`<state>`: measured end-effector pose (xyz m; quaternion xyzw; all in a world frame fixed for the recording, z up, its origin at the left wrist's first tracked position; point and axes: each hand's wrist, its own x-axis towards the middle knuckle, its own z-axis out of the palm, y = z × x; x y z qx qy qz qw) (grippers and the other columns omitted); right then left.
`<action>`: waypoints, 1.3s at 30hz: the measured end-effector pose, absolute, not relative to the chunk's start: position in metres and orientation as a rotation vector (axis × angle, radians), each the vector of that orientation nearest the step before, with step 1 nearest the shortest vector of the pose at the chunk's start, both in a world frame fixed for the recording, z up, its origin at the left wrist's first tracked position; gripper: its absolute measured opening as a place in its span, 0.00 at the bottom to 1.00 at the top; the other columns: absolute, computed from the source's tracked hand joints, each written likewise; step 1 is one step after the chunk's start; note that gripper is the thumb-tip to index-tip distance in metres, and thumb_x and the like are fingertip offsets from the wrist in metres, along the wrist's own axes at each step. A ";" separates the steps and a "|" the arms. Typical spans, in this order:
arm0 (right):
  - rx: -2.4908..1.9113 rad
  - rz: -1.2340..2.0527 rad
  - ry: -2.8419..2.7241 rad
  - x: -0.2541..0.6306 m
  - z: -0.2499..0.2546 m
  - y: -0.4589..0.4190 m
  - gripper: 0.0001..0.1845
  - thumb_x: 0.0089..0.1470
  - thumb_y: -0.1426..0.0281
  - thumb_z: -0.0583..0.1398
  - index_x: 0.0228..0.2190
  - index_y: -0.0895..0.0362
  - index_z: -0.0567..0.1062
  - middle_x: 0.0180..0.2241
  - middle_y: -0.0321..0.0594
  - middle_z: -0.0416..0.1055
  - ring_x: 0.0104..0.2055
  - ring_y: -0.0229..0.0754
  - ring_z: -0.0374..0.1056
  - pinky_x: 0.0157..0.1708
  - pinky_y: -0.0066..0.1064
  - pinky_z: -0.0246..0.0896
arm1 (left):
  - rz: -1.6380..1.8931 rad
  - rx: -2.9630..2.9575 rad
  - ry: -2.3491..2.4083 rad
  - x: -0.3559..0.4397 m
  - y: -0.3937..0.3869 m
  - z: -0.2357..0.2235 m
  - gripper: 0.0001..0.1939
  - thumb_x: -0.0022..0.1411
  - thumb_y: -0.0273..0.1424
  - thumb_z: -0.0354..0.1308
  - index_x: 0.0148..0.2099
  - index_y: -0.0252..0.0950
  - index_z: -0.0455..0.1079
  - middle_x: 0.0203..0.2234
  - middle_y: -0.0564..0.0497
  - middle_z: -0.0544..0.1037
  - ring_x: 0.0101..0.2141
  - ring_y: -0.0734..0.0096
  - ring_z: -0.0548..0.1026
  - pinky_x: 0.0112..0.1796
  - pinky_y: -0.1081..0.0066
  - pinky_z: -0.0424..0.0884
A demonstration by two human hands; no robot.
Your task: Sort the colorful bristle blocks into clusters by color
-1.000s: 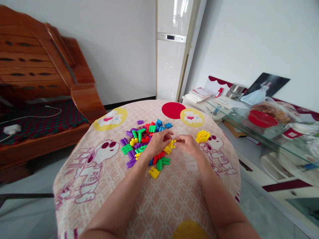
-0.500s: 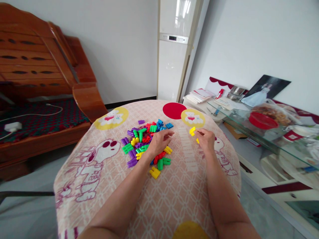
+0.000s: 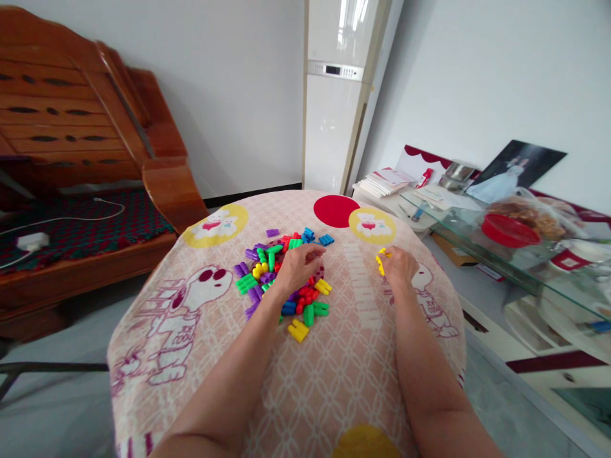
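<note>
Yellow blocks peek out just left of our right hand, the nearer one, whose grip we can't tell, while our left hand, half open, looks empty over the pile.

At left, a brown wooden bench bears a white adapter on its woven cover; in the corner stands a tall white appliance; at right are stacked papers, a tilted photograph and a red bowl by a glass shelf.
</note>
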<state>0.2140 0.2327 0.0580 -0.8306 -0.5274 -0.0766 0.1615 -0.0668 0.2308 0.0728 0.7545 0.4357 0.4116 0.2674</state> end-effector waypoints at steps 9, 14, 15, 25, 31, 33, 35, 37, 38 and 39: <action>-1.771 -0.170 -1.723 0.172 0.057 0.217 0.14 0.59 0.65 0.57 0.35 0.58 0.81 0.32 0.47 0.79 0.34 0.45 0.71 0.35 0.32 0.57 | 1.381 1.656 1.674 -0.167 0.257 0.072 0.18 0.54 0.36 0.58 0.44 0.32 0.78 0.32 0.47 0.82 0.32 0.67 0.79 0.33 0.73 0.73; -1.261 -0.028 -2.070 0.101 0.054 0.195 0.13 0.63 0.69 0.54 0.33 0.56 0.79 0.32 0.43 0.76 0.36 0.42 0.69 0.38 0.30 0.60 | 1.263 1.534 1.906 -0.200 0.257 0.058 0.16 0.51 0.34 0.57 0.40 0.33 0.78 0.24 0.50 0.80 0.25 0.69 0.77 0.29 0.74 0.71; -1.199 -0.013 -2.135 0.087 0.054 0.191 0.14 0.64 0.69 0.54 0.34 0.56 0.79 0.33 0.43 0.75 0.38 0.42 0.69 0.39 0.30 0.60 | 1.180 1.545 1.893 -0.203 0.255 0.058 0.15 0.50 0.33 0.57 0.38 0.33 0.78 0.21 0.51 0.78 0.24 0.69 0.76 0.27 0.74 0.70; -0.943 -0.085 -2.608 -0.002 0.045 0.182 0.13 0.63 0.73 0.55 0.36 0.57 0.80 0.55 0.51 0.68 0.52 0.51 0.60 0.55 0.46 0.56 | 0.529 1.897 1.572 -0.202 0.248 0.066 0.11 0.44 0.38 0.64 0.29 0.37 0.78 0.22 0.52 0.80 0.25 0.68 0.76 0.25 0.75 0.66; -0.974 0.115 -2.415 0.018 0.054 0.176 0.06 0.57 0.74 0.60 0.33 0.57 0.79 0.44 0.47 0.73 0.47 0.47 0.65 0.49 0.40 0.61 | 0.587 1.882 1.657 -0.199 0.247 0.072 0.09 0.47 0.35 0.57 0.28 0.37 0.77 0.19 0.54 0.78 0.23 0.69 0.75 0.26 0.74 0.67; -1.051 0.218 -2.213 0.038 0.060 0.175 0.04 0.56 0.74 0.62 0.33 0.57 0.79 0.37 0.43 0.74 0.42 0.44 0.68 0.44 0.35 0.64 | 0.595 1.850 1.712 -0.200 0.246 0.075 0.09 0.46 0.34 0.57 0.28 0.37 0.77 0.18 0.54 0.77 0.22 0.69 0.75 0.26 0.74 0.67; -1.110 0.326 -1.992 0.067 0.064 0.177 0.04 0.54 0.72 0.62 0.32 0.57 0.78 0.33 0.40 0.74 0.36 0.41 0.70 0.38 0.31 0.65 | 0.591 1.837 1.765 -0.201 0.246 0.078 0.10 0.45 0.34 0.57 0.28 0.37 0.77 0.17 0.54 0.77 0.21 0.69 0.74 0.26 0.74 0.67; -1.172 0.390 -1.759 0.103 0.065 0.181 0.06 0.52 0.69 0.62 0.32 0.57 0.78 0.30 0.38 0.75 0.31 0.39 0.70 0.34 0.30 0.66 | 0.595 1.849 1.803 -0.202 0.246 0.081 0.11 0.45 0.35 0.57 0.29 0.38 0.78 0.16 0.54 0.77 0.22 0.68 0.74 0.26 0.74 0.66; -1.213 0.397 -1.626 0.123 0.063 0.183 0.07 0.50 0.66 0.63 0.31 0.57 0.78 0.29 0.38 0.76 0.31 0.39 0.70 0.33 0.30 0.67 | 0.605 1.860 1.815 -0.202 0.246 0.083 0.11 0.45 0.35 0.57 0.29 0.38 0.79 0.16 0.54 0.77 0.22 0.67 0.75 0.27 0.74 0.66; -1.256 0.397 -1.491 0.143 0.061 0.185 0.09 0.48 0.65 0.63 0.31 0.57 0.79 0.29 0.37 0.76 0.31 0.40 0.71 0.33 0.31 0.67 | 0.619 1.870 1.826 -0.202 0.245 0.084 0.11 0.46 0.35 0.57 0.30 0.38 0.79 0.16 0.54 0.77 0.23 0.67 0.75 0.27 0.74 0.67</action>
